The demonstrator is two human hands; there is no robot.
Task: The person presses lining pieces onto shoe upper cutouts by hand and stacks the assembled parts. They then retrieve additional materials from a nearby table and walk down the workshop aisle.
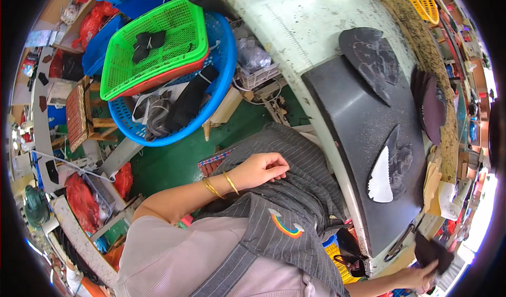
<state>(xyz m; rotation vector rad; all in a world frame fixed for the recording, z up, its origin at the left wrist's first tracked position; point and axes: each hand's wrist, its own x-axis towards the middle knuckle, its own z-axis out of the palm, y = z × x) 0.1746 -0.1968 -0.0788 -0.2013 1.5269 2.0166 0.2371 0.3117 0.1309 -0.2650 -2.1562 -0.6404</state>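
Observation:
My left hand (pixel 266 169) rests over the striped apron (pixel 321 191) on my lap, its fingers curled in and nothing seen in them. Far down at the lower right, my right hand (pixel 416 277) pinches a dark, flat cut piece (pixel 433 253) by its edge, off the table's corner. A black slab (pixel 350 112) lies on the worktable to my right. On it sit a pile of dark grey cut pieces (pixel 371 60) and, nearer me, a white piece with a toothed edge (pixel 380 178) beside more dark pieces (pixel 401 162).
A stack of dark maroon pieces (pixel 431 104) stands by the slab's far edge, with tan pieces (pixel 432 181) nearby. To the left, a green basket (pixel 153 73) sits in a big blue basket (pixel 230 60). A wooden stool (pixel 79 112) and red bags (pixel 84 202) lie beyond.

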